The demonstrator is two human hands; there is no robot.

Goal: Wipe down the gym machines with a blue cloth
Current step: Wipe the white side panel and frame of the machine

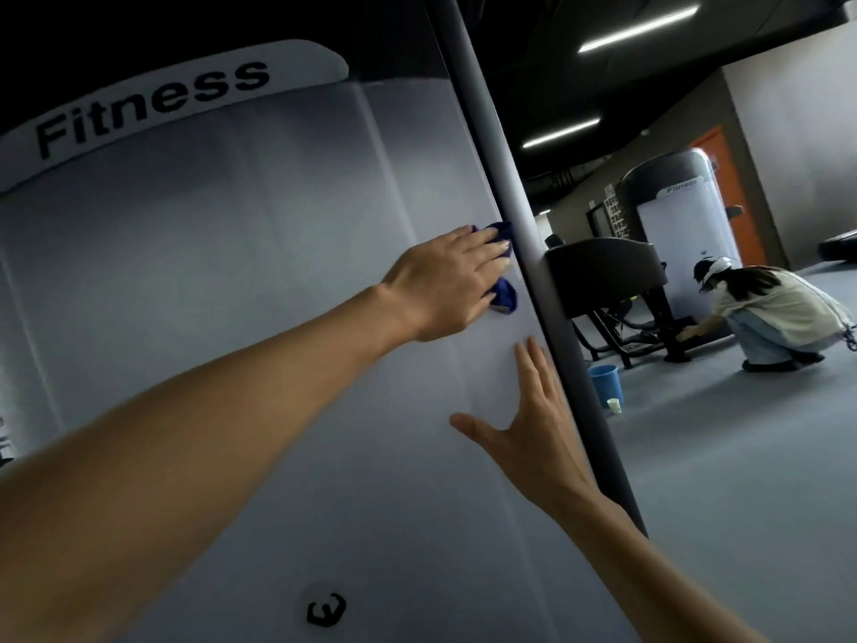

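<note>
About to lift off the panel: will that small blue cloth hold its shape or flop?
The blue cloth is bunched under the left hand, with folds poking out, so it's probably soft and floppy. It looks small and light, and would likely drop from the white machine panel if released.

Crumpled blue cloth (642,266) against white machine panel (232,271).

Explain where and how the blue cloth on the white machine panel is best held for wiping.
Hold the blue cloth flat under the palm, coming from the panel's open front. It lies bunched against the white panel under the left hand, so spread fingers press it better than pinching.
</note>
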